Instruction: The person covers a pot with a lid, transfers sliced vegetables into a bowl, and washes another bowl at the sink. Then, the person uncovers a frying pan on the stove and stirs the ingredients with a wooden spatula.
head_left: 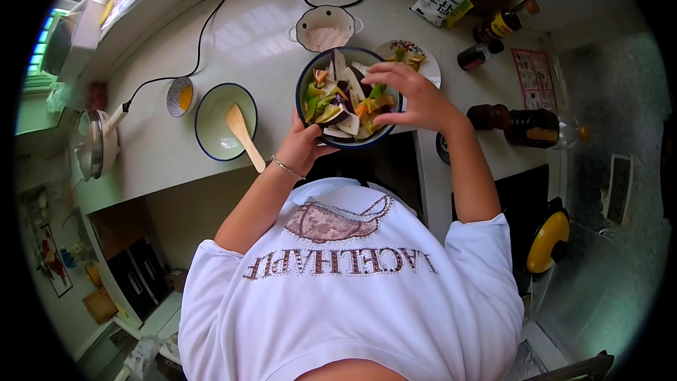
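A dark-rimmed bowl (pixel 301 90) is filled with cut vegetables: eggplant wedges (pixel 358 83) with purple skin, green pepper pieces (pixel 321 106) and some orange pieces. My left hand (pixel 303 144) grips the bowl at its lower left side, thumb against the outer wall. Over the right part of the bowl, my right hand (pixel 417 99) has its fingers spread and curved, with thumb and fingertips apart above the vegetables. Whether those fingertips touch the pieces is hard to see. Partly behind that hand lies a patterned plate (pixel 430 70) with more vegetable pieces.
Left of the bowl stands a pale green bowl (pixel 211 144) with a wooden spatula (pixel 243 134), beside a small dish (pixel 176 107). A scalloped white pot (pixel 307 28) sits behind. Bottles (pixel 529 128) and a seasoning bag (pixel 441 1) are at right; a corded electric pot (pixel 99 142) is far left.
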The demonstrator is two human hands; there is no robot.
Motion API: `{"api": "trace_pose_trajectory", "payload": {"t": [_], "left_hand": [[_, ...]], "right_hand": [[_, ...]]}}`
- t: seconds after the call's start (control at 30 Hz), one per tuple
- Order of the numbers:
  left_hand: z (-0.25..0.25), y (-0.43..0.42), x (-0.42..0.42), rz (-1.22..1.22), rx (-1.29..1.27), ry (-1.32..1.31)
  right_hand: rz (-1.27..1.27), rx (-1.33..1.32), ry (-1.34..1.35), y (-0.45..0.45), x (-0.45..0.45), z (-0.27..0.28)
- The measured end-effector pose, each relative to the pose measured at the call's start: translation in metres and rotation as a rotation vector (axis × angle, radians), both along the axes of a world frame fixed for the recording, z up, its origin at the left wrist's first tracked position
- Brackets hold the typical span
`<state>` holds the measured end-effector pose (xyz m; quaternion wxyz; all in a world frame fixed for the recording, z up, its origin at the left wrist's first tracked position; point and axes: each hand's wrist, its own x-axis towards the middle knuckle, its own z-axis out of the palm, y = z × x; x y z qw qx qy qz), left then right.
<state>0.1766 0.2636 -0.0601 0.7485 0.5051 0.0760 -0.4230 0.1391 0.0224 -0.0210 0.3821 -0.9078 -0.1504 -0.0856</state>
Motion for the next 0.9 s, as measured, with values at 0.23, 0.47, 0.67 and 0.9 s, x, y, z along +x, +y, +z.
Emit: {"api": "trace_pose_trajectory", "payload": {"t": [0.23, 0.47, 0.67, 0.9], "left_hand": [[0.004, -0.001, 0.002, -0.004, -0.075, 0.014], [-0.001, 0.001, 0.002, -0.011, -0.152, 0.025], [-0.001, 0.003, 0.0, -0.015, -0.167, 0.05], [-0.002, 0.008, 0.002, -0.03, -0.166, 0.056]], "right_hand": [[0.101, -0.196, 0.003, 0.013, -0.008, 0.005], [0.136, -0.197, 0.068, 0.018, -0.007, 0.001], [0.181, -0.213, 0.001, 0.022, -0.006, 0.001], [0.224, -0.263, -0.105, 0.023, -0.003, -0.007]]}}
